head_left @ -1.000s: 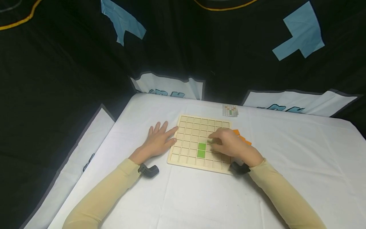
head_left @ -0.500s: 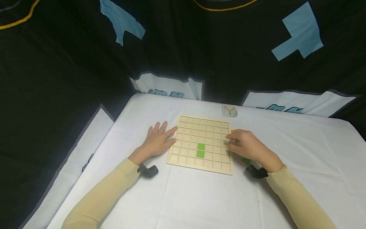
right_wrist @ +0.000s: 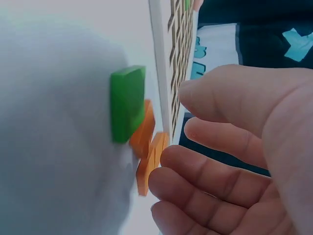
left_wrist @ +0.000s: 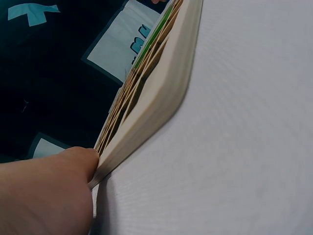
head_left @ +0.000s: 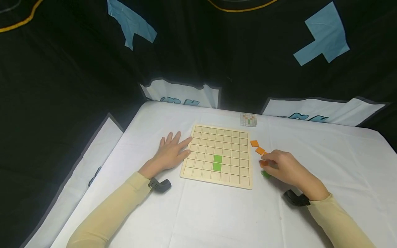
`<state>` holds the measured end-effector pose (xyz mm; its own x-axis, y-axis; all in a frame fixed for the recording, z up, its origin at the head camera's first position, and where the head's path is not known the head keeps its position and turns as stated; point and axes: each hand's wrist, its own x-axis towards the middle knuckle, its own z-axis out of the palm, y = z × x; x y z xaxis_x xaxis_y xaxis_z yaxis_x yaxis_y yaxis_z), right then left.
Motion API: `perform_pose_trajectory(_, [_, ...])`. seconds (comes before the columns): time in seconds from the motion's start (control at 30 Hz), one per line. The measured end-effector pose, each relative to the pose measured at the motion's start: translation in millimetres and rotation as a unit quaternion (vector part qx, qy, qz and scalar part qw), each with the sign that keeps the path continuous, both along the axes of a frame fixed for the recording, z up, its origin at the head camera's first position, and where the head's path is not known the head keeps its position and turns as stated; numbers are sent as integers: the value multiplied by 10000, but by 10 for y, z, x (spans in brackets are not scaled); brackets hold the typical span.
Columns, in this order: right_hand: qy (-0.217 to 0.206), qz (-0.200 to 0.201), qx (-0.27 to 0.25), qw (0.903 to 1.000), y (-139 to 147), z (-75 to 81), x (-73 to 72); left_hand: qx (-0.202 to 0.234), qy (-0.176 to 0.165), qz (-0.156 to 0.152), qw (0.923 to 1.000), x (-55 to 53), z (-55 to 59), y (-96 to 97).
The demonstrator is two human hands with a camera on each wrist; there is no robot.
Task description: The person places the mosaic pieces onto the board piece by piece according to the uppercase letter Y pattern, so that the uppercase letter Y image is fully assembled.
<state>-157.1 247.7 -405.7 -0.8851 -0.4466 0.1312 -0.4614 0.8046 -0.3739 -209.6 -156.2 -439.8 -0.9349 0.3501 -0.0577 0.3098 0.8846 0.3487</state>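
A wooden grid board [head_left: 198, 174] lies on the white table, with two green square tiles [head_left: 217, 162] set one above the other in its cells. My left hand [head_left: 169, 155] rests flat beside it, fingers spread, the thumb and index finger at the board's left edge. My right hand [head_left: 285, 167] hovers over loose tiles to the right of the board, and nothing shows between its thumb and fingers. An orange tile [head_left: 254, 143] lies farthest back, several more orange ones trail toward the hand, and a green tile [right_wrist: 128, 104] sits nearest the wrist. The hand partly hides these tiles.
A small card printed with a coloured grid pattern [head_left: 248, 120] lies behind the board on the white tablecloth [head_left: 217, 217]. A black curtain [head_left: 198, 51] with blue tape patches stands behind the table.
My right hand has moved right, from over the board to the loose tiles beside it, uncovering the board's right side and the orange tiles. The left hand has stayed in place.
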Motion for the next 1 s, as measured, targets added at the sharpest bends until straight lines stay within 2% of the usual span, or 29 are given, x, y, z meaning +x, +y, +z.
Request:
perform_pose_trajectory(0.17, [48, -83, 59, 9999, 92, -21, 79, 8, -6, -23, 10000, -26, -20, -12])
perform_pose_trajectory(0.4, [-195, -191, 109, 9996, 128, -37, 130, 80, -71, -29, 9999, -40, -39, -18])
perform_pose_trajectory(0.77, [-280, -6, 86, 9996, 92, -70, 149, 87, -65, -26, 9999, -29, -37, -4])
perform_pose_trajectory(1.0, [-170, 243, 24, 9996, 47, -77, 163, 93, -94, -7, 9999, -39, -37, -8])
